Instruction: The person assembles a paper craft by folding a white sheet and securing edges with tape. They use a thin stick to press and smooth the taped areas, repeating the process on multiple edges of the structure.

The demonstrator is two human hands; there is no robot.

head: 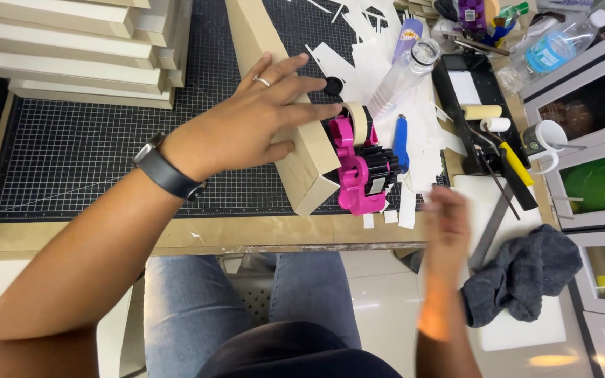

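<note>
Left hand flat, fingers spread, pressing long tan cardboard box on black grid cutting mat. Pink tape dispenser right at fingertips, blue utility knife beyond. Right hand blurry, empty-looking, grip unclear.

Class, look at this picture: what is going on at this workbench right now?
A seated person presses the left hand flat on a long tan box lying on a gridded cutting mat. Its fingertips reach a pink tape dispenser standing right beside the box. The right hand is blurred at the bench edge and seems to hold nothing. More boxes are stacked at the far left, and a grey cloth lies on the right.
</note>
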